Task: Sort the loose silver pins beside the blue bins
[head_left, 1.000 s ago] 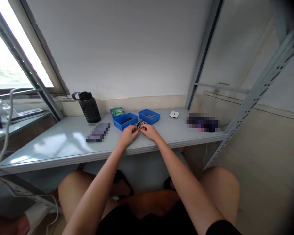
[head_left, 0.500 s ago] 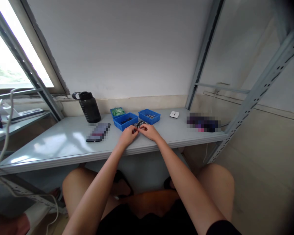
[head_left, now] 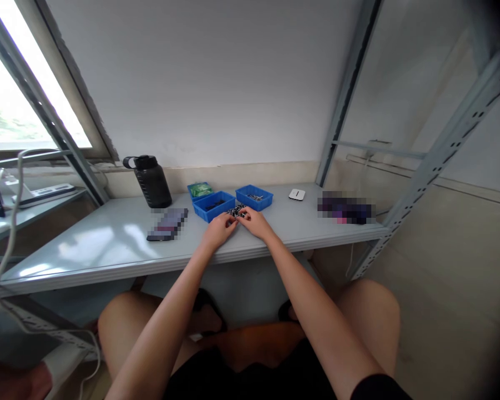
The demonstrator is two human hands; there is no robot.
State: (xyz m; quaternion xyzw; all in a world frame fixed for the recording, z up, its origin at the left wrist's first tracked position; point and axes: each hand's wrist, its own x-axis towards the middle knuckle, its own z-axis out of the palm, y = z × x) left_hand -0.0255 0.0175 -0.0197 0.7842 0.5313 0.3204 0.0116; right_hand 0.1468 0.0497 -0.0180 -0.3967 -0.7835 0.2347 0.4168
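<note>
A heap of small black and silvery parts (head_left: 236, 211) lies on the table just beyond my fingertips, partly covered by my hands. My left hand (head_left: 219, 230) rests at the near left side of the heap, thumb and fingers drawn together in a pinch. Opposite it, my right hand (head_left: 254, 222) is bent over the heap's right side, its fingers also pinched. The two sets of fingertips almost meet; whatever they hold is too small to make out. Right behind stand a blue bin of dark pieces (head_left: 213, 206) and a blue bin of silvery pieces (head_left: 254, 197).
A smaller blue box with green contents (head_left: 200, 190) sits behind the bins. To the left are a black water bottle (head_left: 152, 182) and a blurred phone-like item (head_left: 168, 224). A white square object (head_left: 296, 194) and a blurred dark bundle (head_left: 345, 208) lie right. Metal uprights flank the table (head_left: 108, 239).
My fingertips have shifted slightly, and a little more of the heap shows between my hands. My left knee has swung outward to the left. The bins have stayed in place.
</note>
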